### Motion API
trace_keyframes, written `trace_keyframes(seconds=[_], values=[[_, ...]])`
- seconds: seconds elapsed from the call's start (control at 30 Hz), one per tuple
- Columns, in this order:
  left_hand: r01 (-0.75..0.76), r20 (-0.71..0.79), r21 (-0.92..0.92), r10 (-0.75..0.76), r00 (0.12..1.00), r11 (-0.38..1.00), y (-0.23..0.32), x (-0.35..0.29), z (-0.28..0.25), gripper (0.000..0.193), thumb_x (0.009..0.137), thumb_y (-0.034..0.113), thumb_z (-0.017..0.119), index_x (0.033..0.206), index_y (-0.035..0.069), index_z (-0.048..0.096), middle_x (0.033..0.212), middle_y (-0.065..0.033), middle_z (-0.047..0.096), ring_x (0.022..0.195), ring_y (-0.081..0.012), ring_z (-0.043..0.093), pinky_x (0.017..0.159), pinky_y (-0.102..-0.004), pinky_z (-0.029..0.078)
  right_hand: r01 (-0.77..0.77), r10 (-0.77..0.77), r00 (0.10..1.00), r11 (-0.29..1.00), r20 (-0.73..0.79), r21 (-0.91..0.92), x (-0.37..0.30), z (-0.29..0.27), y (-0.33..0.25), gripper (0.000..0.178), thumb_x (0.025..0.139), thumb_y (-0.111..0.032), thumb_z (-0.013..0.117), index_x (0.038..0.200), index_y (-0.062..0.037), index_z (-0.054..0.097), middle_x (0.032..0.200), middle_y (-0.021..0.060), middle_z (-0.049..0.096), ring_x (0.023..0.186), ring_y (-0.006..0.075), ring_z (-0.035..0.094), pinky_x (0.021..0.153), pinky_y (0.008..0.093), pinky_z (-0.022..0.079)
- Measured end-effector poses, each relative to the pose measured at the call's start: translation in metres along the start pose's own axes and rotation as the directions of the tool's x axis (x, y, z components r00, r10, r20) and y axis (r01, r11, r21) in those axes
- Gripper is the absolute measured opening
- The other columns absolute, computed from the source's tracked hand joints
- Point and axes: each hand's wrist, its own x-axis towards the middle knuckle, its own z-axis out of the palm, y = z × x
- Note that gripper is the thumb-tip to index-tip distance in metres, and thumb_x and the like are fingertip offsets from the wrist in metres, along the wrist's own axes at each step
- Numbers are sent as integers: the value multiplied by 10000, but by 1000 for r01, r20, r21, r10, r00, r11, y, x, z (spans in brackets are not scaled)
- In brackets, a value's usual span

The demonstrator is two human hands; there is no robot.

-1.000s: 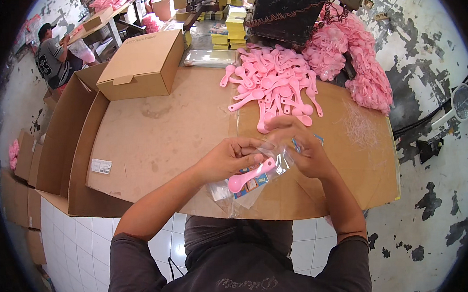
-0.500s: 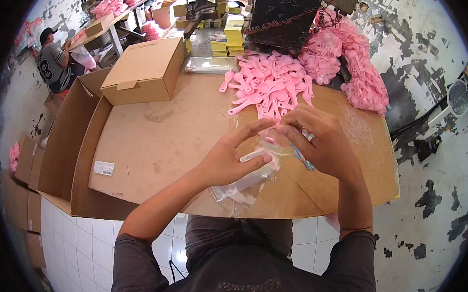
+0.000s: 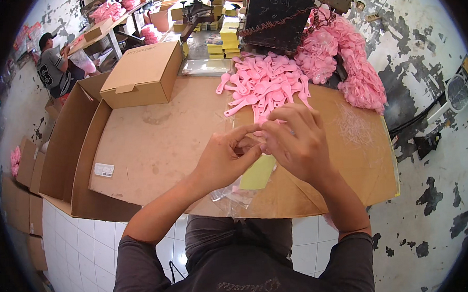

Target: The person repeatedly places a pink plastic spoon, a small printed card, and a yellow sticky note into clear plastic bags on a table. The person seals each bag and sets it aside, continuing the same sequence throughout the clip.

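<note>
Pinching, left hand (image 3: 219, 158) and right hand (image 3: 303, 144), fingers (image 3: 245, 130) narrow above yellow card (image 3: 258, 175); open cardboard (image 3: 156, 149) leftward, edge (image 3: 299, 215) near.

Dark shirt (image 3: 208, 275), 2 short sleeves (image 3: 140, 262), cursive lettering (image 3: 249, 285) (upside down), grey trousers (image 3: 214, 238)

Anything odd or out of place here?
Two things: a loose tangle of thin pale strands at the right of the cardboard worktop, like stray debris; and the right-hand wall, its paint patchy and flaking.
</note>
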Motion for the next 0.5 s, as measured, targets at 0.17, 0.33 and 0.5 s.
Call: trace_keyframes(seconds=[0.17,0.33,0.5], values=[[-61,-9,335,68,998,940,5,-2,5,393,941,108,722,1297,-30,633,826,-174,759,677,-194,743,651,-327,571,79,-78,997,988,12,-130,-3,10,1,267,775,-160,743,1004,-38,682,1057,64,623,1095,255,607,926,396,433],[-101,57,487,84,995,867,6,1,4,364,946,122,722,1283,2,653,841,-195,755,670,-242,750,638,-385,567,76,-52,989,983,142,-170,-2,16,9,211,783,-136,717,953,-42,633,1023,71,603,1053,258,599,906,398,436],[-53,16,319,51,999,946,0,10,-14,356,973,123,713,1309,18,659,928,-132,798,731,-166,755,657,-346,568,-280,249,959,904,134,323,-15,4,41,140,876,-81,700,917,-47,571,904,77,599,881,218,629,764,348,485]])
